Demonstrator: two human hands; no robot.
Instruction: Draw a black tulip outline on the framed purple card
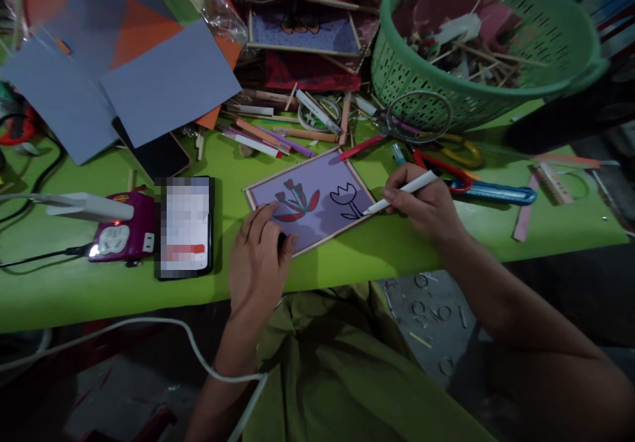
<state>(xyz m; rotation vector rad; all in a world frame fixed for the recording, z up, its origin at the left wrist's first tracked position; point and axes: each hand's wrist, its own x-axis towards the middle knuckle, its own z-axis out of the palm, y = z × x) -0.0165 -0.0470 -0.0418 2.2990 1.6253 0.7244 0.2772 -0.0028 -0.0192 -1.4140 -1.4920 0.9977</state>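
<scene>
A purple card panel [317, 184] with a thin wooden frame lies tilted on the green table. On it are red tulips with green outlines [296, 202] at the left and a black-outlined tulip [346, 197] at the right. My right hand [421, 204] grips a white marker [409, 189], its tip touching the panel at the outlined tulip's leaf. My left hand [260, 250] lies over the panel's lower left corner, fingers bent. Between its thumb and forefinger sits a small black piece [282, 239] that looks like a marker cap, mostly hidden.
Several markers [317, 111] lie behind the panel. Scissors [446, 171] and a blue cutter [491, 192] are to the right, below a green basket [496, 91] of scraps. At the left are a lit phone [184, 227], a purple power adapter [122, 233] and purple sheets [171, 78].
</scene>
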